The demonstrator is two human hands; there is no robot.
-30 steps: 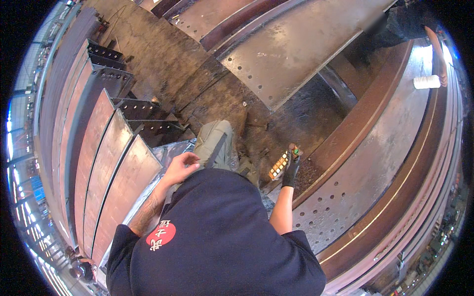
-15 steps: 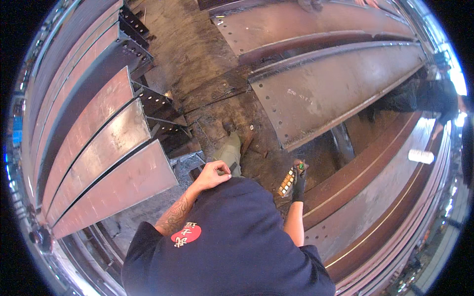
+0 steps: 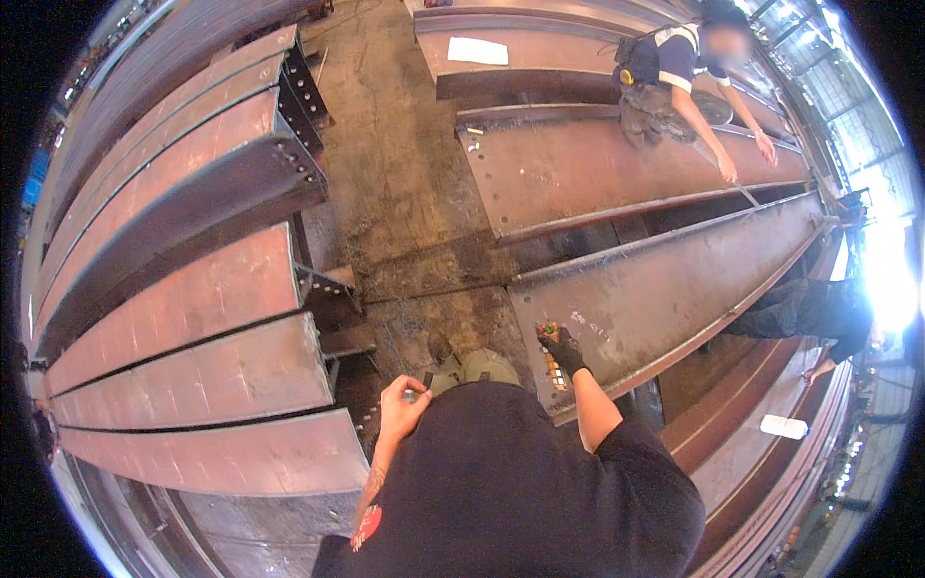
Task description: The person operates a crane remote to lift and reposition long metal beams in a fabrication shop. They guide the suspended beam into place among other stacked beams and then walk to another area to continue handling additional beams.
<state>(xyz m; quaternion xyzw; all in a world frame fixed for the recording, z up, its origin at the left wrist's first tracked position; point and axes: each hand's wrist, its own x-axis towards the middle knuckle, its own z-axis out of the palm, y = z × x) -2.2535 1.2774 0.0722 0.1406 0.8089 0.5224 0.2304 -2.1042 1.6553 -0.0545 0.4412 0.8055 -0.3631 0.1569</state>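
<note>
View swung up & left since 1 s ago — beams [image 3: 183,318] now fill frame left, another person [image 3: 674,87] has come in at upper right. Left hand [image 3: 403,407] has moved to lower centre; gloved right hand [image 3: 562,349] w/ remote [image 3: 551,366] has risen to centre-right — now over a girder [image 3: 665,289].

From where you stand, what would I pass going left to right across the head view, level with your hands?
Stacked rusty reddish steel beams → bare left hand → black-gloved right hand gripping a small orange and green object → long grey-brown steel beam with bolt holes → white plastic bottle.
</note>
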